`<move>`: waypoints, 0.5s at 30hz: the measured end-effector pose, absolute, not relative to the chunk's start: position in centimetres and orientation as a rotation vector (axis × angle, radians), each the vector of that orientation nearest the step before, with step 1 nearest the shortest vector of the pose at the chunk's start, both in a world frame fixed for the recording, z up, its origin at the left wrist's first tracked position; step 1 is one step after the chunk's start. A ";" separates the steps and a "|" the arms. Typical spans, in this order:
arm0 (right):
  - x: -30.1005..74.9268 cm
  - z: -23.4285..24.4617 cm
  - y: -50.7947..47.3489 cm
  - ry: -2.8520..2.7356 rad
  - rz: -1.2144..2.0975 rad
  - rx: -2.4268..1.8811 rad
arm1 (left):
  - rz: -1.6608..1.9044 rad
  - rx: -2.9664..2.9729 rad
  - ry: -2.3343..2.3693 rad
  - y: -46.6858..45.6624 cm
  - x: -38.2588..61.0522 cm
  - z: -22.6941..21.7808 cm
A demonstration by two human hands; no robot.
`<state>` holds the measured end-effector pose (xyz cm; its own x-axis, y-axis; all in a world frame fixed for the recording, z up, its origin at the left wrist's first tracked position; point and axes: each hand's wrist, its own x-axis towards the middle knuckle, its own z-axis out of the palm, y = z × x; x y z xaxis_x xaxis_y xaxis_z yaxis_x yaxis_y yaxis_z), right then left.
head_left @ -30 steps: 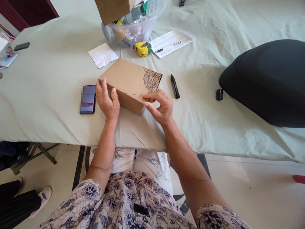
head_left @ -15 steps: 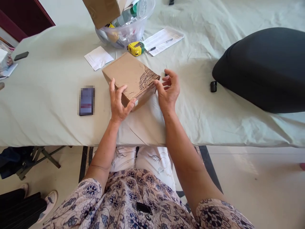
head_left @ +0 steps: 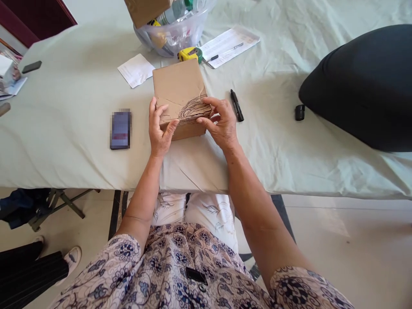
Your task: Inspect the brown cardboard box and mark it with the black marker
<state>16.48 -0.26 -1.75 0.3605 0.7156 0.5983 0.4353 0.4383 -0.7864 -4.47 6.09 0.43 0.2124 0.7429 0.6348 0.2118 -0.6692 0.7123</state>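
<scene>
A cardboard box (head_left: 179, 90) lies flat on the bench (head_left: 74, 111), between a phone (head_left: 120, 129) on its left and a black marker (head_left: 237, 105) on its right. The left hand (head_left: 158, 131) clasps its near left corner, thumb on the front face, fingers on top. The right hand (head_left: 219, 122) pinches the near right corner, fingertips on the scribbled patch.

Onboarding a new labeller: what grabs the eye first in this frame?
The brown cardboard box with dark scribbles at its near end, at the table's near edge, gripped by the left hand and right hand at its near corners. Then the large black cushion at far right, and the black marker just right of the box.
</scene>
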 end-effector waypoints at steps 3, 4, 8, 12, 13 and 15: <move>16.5 -2.2 0.4 -1.247 0.222 -1.179 | 1.418 2.010 0.882 6.4 -4.4 0.2; 16.4 -2.3 0.6 -1.242 0.209 -1.178 | 1.414 2.001 0.885 6.5 -4.4 0.2; 16.1 -2.5 0.8 -1.220 0.199 -1.192 | 1.438 1.978 0.914 6.6 -4.0 0.0; 16.1 -2.6 0.7 -1.221 0.233 -1.178 | 1.460 1.985 0.915 6.6 -3.8 -0.1; 16.1 -2.6 0.7 -1.224 0.233 -1.174 | 1.461 1.987 0.914 6.6 -3.8 -0.1; 16.1 -2.7 0.7 -1.225 0.216 -1.177 | 1.460 1.987 0.917 6.6 -3.8 -0.1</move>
<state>16.09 0.71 -2.67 0.3980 0.6858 0.6093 0.4365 0.4426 -0.7833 -3.83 6.61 -0.13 0.1955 0.7642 0.6146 0.2215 -0.6449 0.7315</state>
